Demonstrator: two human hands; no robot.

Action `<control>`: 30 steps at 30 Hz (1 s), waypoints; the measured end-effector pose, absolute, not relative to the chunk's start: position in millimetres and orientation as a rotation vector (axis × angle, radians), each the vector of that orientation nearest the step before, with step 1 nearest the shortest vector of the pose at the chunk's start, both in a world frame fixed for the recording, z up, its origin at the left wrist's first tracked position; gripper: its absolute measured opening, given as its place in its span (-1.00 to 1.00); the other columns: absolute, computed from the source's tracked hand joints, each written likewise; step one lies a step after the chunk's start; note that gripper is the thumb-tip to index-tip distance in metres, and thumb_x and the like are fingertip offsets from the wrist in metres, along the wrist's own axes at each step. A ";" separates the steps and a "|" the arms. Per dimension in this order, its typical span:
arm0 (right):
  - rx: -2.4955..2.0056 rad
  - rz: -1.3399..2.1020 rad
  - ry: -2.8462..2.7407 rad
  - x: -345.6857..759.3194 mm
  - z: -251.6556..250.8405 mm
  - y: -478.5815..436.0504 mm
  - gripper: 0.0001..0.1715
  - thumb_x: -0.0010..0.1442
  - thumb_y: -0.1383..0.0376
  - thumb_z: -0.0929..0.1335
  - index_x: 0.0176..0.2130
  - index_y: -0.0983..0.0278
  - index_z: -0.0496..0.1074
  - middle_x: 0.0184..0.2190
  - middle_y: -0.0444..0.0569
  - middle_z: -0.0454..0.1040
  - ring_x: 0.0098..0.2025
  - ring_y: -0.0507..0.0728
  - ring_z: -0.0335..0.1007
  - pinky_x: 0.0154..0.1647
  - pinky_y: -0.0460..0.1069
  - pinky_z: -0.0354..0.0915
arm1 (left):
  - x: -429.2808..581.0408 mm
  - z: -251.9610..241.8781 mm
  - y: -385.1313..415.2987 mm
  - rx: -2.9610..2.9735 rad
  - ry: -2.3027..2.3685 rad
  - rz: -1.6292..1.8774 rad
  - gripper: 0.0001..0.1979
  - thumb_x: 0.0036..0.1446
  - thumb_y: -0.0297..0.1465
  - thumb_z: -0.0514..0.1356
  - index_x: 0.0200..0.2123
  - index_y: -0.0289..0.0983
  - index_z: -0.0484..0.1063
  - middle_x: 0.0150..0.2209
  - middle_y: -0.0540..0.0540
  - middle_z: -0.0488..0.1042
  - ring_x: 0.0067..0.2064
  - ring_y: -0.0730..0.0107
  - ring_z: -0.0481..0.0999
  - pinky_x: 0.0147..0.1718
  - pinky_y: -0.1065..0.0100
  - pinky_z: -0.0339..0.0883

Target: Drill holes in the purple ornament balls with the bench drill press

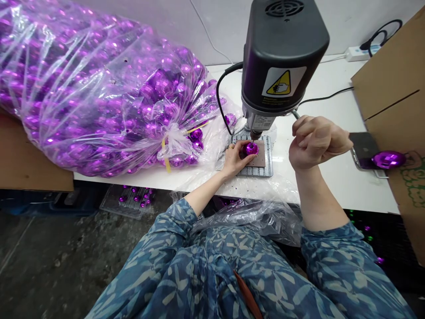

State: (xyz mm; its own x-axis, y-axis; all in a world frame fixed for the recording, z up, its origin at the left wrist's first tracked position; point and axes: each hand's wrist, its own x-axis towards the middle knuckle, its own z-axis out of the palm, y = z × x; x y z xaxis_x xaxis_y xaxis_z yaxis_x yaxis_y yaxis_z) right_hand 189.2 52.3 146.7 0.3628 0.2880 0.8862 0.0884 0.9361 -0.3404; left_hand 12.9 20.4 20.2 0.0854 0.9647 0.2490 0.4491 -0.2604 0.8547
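My left hand (pixel 236 158) pinches a shiny purple faceted ball (pixel 251 149) between thumb and fingers. Under the ball lies a brown board (pixel 261 160) on the grey metal base (pixel 269 169) of a small bench drill press (pixel 282 53). The drill's chuck (pixel 255 135) is right above the ball, its thin bit at the top of it; whether the bit has entered cannot be made out. My right hand (pixel 315 139) is closed beside the drill head, around the end of its feed lever (pixel 295 114), most of which the fingers hide.
A big clear bag (pixel 109 102) full of purple balls fills the table's left side, tied with yellow string. At right are a phone (pixel 361 150), a purple ball (pixel 388 159) and cardboard boxes (pixel 395 75). A cable (pixel 219 97) loops left of the drill. Plastic film (pixel 252 217) hangs over the front edge.
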 end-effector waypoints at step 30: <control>-0.722 0.606 -1.123 176.0 264.9 79.6 -0.26 -0.02 -0.26 0.45 -0.60 0.19 0.08 -0.72 -0.22 0.08 -0.68 -0.05 0.10 -0.67 0.00 -0.10 | -0.5 2.0 -8.6 1.765 1.313 1.386 -0.41 0.29 -0.03 0.53 0.24 -0.18 0.52 0.17 -0.25 0.65 0.15 0.07 0.69 0.15 0.03 0.61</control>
State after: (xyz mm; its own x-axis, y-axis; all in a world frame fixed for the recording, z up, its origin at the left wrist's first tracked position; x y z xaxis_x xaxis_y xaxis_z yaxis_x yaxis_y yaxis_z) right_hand 176.0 79.6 264.9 0.3213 0.7491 0.5794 -0.0734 0.6297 -0.7734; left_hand -0.5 -8.6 2.0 -0.0013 0.9113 0.4116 0.3621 -0.3833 0.8497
